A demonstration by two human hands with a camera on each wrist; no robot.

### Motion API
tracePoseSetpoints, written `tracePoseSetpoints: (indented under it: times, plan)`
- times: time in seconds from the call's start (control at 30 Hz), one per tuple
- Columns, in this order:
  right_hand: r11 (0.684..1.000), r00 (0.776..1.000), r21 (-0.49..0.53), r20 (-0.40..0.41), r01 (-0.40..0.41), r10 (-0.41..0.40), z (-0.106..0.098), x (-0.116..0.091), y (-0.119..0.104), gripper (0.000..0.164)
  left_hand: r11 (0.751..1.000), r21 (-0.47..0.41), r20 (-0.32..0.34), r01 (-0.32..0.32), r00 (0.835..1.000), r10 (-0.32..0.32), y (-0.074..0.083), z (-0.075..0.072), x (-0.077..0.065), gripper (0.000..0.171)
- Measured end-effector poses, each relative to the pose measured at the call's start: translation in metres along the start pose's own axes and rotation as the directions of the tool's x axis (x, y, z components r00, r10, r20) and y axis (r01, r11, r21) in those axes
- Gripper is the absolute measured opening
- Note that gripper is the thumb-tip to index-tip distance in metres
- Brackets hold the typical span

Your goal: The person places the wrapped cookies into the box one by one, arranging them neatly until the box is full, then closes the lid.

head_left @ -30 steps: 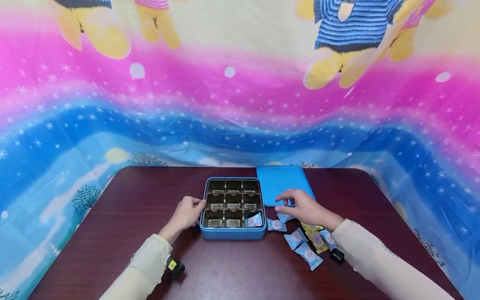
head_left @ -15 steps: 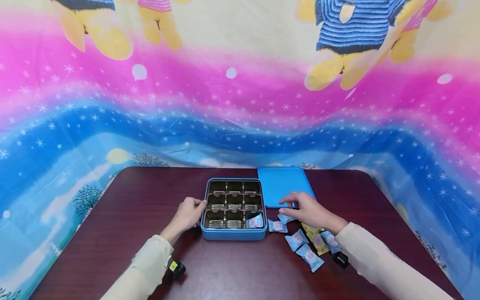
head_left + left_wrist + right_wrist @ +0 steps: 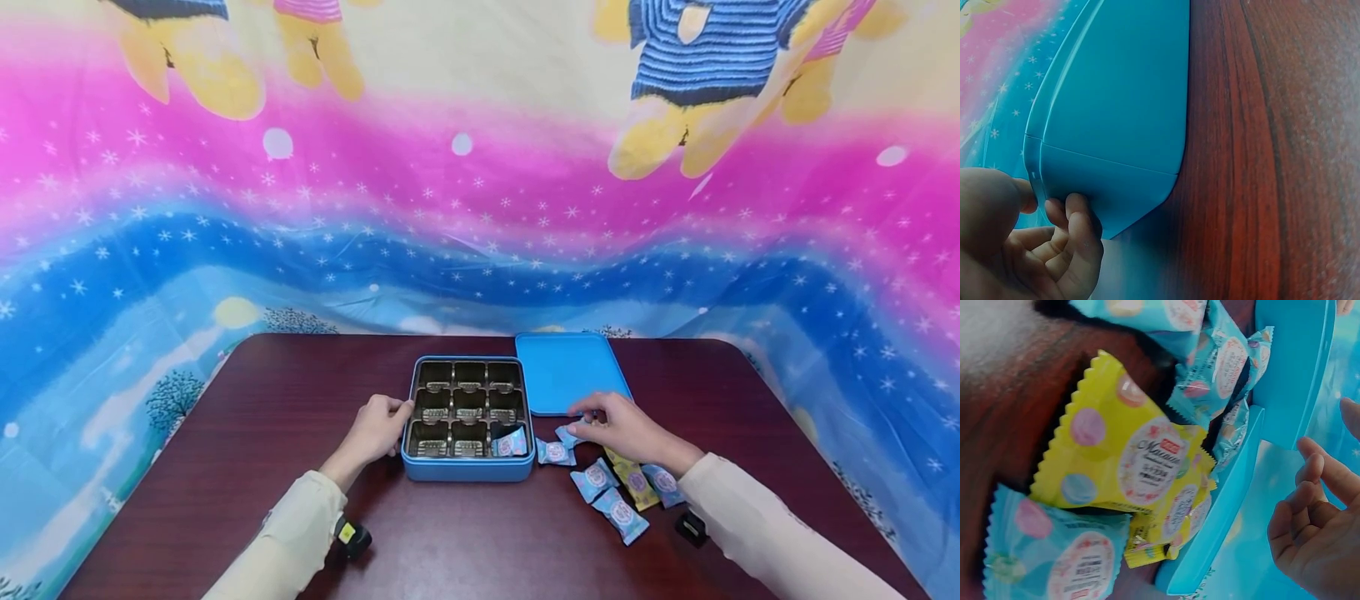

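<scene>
My left hand point(image 3: 375, 429) grips the left side of a blue square tin point(image 3: 467, 469), thumb at the rim and fingers bent against the outer wall point(image 3: 1110, 119). Inside the tin is a gold tray of compartments; a blue wrapped sweet point(image 3: 512, 442) lies in the front right one. My right hand point(image 3: 626, 425) is over the pile right of the tin, its fingertips close to a blue wrapped sweet point(image 3: 567, 435). In the right wrist view that hand point(image 3: 1319, 528) has bent fingers with nothing between them. A yellow wrapped sweet point(image 3: 1122, 444) lies below it.
The blue lid point(image 3: 573, 375) lies behind the pile, beside the tin. More blue wrapped sweets point(image 3: 621, 515) are spread nearer the front of the dark red table point(image 3: 450, 550). A patterned cloth point(image 3: 465, 217) hangs behind the table. Each wrist wears a small black device point(image 3: 352, 537).
My right hand has moved slightly right and towards me, lowering its fingertips over the blue sweet. The left hand keeps its grip on the tin.
</scene>
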State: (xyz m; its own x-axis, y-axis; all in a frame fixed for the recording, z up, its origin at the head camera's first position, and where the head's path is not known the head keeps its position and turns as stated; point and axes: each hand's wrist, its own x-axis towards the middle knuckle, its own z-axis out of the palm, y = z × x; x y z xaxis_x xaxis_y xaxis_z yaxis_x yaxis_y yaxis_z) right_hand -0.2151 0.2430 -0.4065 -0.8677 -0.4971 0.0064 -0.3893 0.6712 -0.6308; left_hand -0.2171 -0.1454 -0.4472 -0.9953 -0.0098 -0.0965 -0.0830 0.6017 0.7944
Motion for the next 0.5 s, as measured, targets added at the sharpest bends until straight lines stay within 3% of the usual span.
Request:
tracePoseSetpoints:
  times: [0.5]
  plan:
    - [0.999, 0.999, 0.034, 0.022, 0.026, -0.026, 0.012, -0.006, 0.014, 0.032, 1.000, 0.011, -0.006, -0.004, 1.000, 0.004, 0.000, 0.001, 0.000, 0.038]
